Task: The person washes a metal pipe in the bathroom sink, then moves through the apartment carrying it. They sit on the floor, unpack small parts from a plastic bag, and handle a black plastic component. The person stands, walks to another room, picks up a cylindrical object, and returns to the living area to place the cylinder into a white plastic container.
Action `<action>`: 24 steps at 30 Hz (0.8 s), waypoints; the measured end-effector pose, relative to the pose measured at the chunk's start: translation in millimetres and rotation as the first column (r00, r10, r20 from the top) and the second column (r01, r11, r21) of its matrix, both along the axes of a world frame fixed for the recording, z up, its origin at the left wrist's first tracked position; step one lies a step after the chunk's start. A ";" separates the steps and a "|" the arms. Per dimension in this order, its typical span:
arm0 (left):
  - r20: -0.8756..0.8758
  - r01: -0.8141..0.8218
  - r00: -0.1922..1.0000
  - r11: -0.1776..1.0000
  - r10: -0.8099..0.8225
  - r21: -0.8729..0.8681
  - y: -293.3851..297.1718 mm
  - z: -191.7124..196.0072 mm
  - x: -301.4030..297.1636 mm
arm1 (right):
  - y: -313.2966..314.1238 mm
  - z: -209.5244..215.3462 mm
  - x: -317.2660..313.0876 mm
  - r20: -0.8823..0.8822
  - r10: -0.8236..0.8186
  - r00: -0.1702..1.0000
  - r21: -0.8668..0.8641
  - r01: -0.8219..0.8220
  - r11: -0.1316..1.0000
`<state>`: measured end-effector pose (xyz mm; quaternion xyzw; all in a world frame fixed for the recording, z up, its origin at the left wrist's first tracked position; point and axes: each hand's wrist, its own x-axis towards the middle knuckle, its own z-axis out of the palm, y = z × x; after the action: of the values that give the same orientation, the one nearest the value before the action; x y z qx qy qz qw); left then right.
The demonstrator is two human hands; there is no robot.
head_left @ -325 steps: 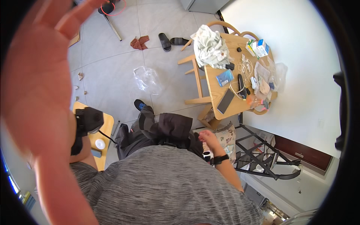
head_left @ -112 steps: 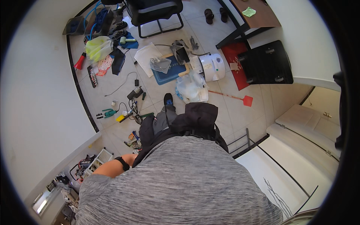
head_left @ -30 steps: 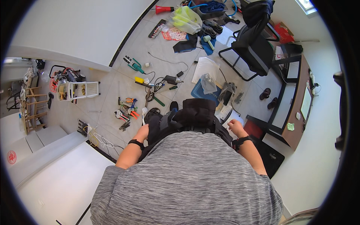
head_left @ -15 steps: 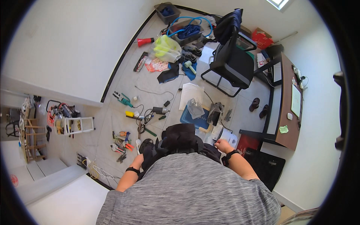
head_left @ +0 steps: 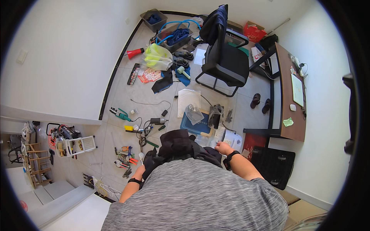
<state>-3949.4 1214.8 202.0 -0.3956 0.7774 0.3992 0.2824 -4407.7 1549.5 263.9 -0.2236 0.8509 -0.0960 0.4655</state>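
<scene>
My left hand [head_left: 139, 171] hangs low beside the black garment at my lap; its fingers are mostly hidden. A white slender tool with a rounded end [head_left: 141, 157] shows just beyond it, and I cannot tell whether the hand touches it. My right hand [head_left: 224, 148] is closed at the right of my lap, its fingertips pressed together. Whatever it may hold is too small to make out. A white rounded device [head_left: 233, 139] lies just past that hand. Farther out are a blue board [head_left: 197, 126], a clear plastic bag [head_left: 192, 114] and a dark item in clear wrapping [head_left: 216, 114].
Pliers and cutters [head_left: 127, 156] lie on the left floor, near a green power tool [head_left: 122, 115] and a corded grey tool [head_left: 157, 121]. A black chair [head_left: 227, 65] stands ahead. To the right are a desk [head_left: 291, 115] and a black flat case [head_left: 273, 165].
My view has shifted, so the far floor items sit farther left. My left hand is slightly lower and farther from the lap. The right hand stays closed beside the white device.
</scene>
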 end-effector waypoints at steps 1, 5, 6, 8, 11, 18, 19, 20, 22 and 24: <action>-0.053 0.006 0.999 1.000 -0.006 -0.001 -0.8 -2.6 0.4 | 0.0 -0.9 0.3 -0.002 0.008 1.000 -0.007 -0.008 1.000; -0.080 -0.015 0.997 1.000 0.018 0.027 -3.9 -3.8 0.7 | -0.7 -4.0 -3.2 0.030 -0.020 0.999 -0.011 0.020 1.000; -0.045 -0.025 0.999 0.999 0.027 0.040 -4.8 -2.9 0.2 | -1.3 -4.5 -4.5 0.046 -0.048 0.998 0.002 0.048 0.999; -0.023 0.005 1.000 1.000 -0.004 0.029 -5.6 -0.4 -1.3 | -2.2 -4.3 -7.0 0.072 -0.077 0.994 0.000 0.077 0.997; -0.062 0.027 0.998 0.999 -0.025 0.028 -5.7 4.0 -4.9 | -3.1 -1.7 -8.8 0.041 -0.043 0.998 -0.005 0.043 0.999; 0.036 0.092 0.995 0.996 -0.091 -0.020 -8.8 16.9 -15.4 | -5.6 5.9 -6.8 0.036 -0.034 0.999 -0.008 0.035 0.999; 0.039 0.088 0.995 0.996 -0.087 -0.021 -9.7 17.6 -16.1 | -5.9 6.6 -6.5 0.052 -0.050 0.997 0.002 0.050 0.999; 0.068 0.117 0.991 0.993 -0.115 -0.028 -10.6 18.2 -16.0 | -6.9 7.0 -6.1 0.033 -0.029 0.999 -0.011 0.030 1.000; 0.129 0.174 0.977 0.984 -0.168 -0.035 -13.3 18.4 -15.7 | -8.7 8.1 -5.8 0.015 -0.012 1.000 0.012 0.011 1.000; 0.050 0.176 0.983 0.984 -0.175 -0.012 -17.1 19.4 -15.0 | -10.6 9.7 -6.2 0.021 -0.007 1.000 0.003 0.007 1.000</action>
<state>-3964.4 1197.8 221.4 -0.3374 0.8054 0.3567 0.3319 -4413.9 1538.9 273.6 -0.2187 0.8470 -0.0988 0.4744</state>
